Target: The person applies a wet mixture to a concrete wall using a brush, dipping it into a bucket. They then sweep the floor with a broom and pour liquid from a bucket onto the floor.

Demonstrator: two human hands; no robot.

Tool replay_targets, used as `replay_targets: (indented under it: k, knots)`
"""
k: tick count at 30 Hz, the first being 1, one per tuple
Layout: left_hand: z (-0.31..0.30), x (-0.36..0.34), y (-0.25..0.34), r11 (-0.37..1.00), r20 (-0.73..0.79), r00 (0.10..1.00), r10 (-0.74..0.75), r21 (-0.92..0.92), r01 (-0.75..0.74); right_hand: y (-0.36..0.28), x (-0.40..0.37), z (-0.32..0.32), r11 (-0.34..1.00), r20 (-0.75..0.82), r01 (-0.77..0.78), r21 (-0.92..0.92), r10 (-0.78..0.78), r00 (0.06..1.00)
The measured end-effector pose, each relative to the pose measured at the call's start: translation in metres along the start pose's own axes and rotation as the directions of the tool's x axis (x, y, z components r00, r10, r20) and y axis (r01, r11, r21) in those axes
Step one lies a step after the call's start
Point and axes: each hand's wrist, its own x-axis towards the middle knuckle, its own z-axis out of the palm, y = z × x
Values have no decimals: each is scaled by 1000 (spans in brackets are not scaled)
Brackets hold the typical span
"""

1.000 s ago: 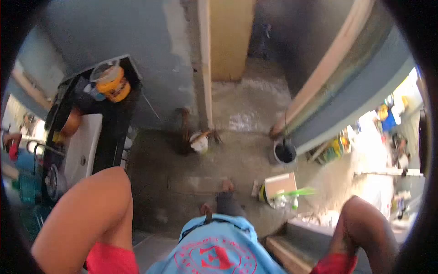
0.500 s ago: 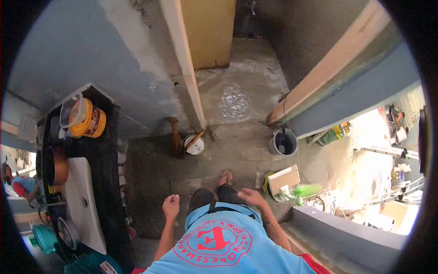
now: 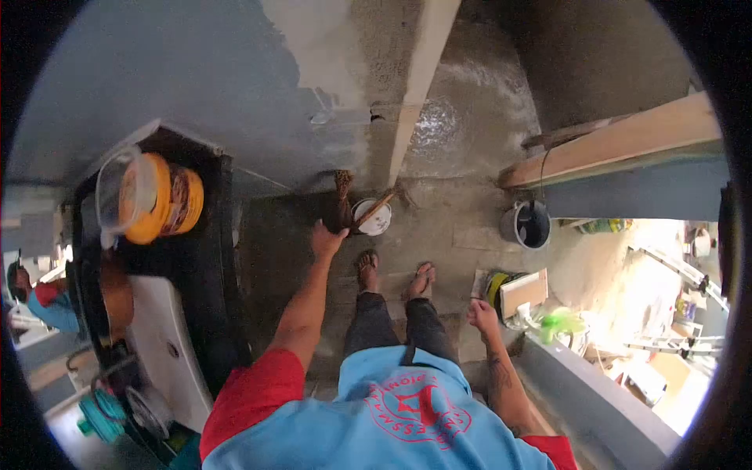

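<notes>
My left hand (image 3: 327,240) reaches forward with thumb and fingers apart, its fingertips right by the lower end of a brown stick broom (image 3: 341,205) leaning at the wall. Just right of the broom stands a white bucket (image 3: 377,222), and a wooden stick (image 3: 374,210) lies slanted across its top. My right hand (image 3: 482,316) hangs lower at the right with curled fingers, and nothing shows in it. Close beside it are a flat brown board (image 3: 523,291) on a black-and-yellow container (image 3: 495,291).
A grey bucket (image 3: 526,226) stands by the right doorpost. The floor (image 3: 439,125) beyond the doorway looks wet. On the left a black counter (image 3: 215,313) holds a white sink (image 3: 168,345) and an orange tub (image 3: 160,200). A low wall (image 3: 580,392) runs along the right.
My left hand has moved forward to the broom. My right hand has shifted right, its fingers now curled. Both feet now show, and the view has turned and come closer to the broom.
</notes>
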Motion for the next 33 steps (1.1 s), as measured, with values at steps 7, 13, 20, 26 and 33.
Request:
replay_targets:
  k: [7,13,20,26,33]
  knots:
    - [54,135,57,974,89,982,168,-170,-151,31,-42,77,847,-96,-56,-528,6,995]
    - [75,162,18,995,-164,981,99,25,-97,23,-26,162,912,-1,3,-411,-3,1000]
    - [5,52,-44,574,-293,946,138,-754,-318,-11,11,224,949,50,121,-291,-112,992]
    - [-108,-79,31,891,-373,858,352,-146,-429,-18,15,242,944,134,-258,207,234,963]
    - [-229,-241,197,736,91,731,677,-86,-671,-131,-75,173,361,636,-654,665,187,749]
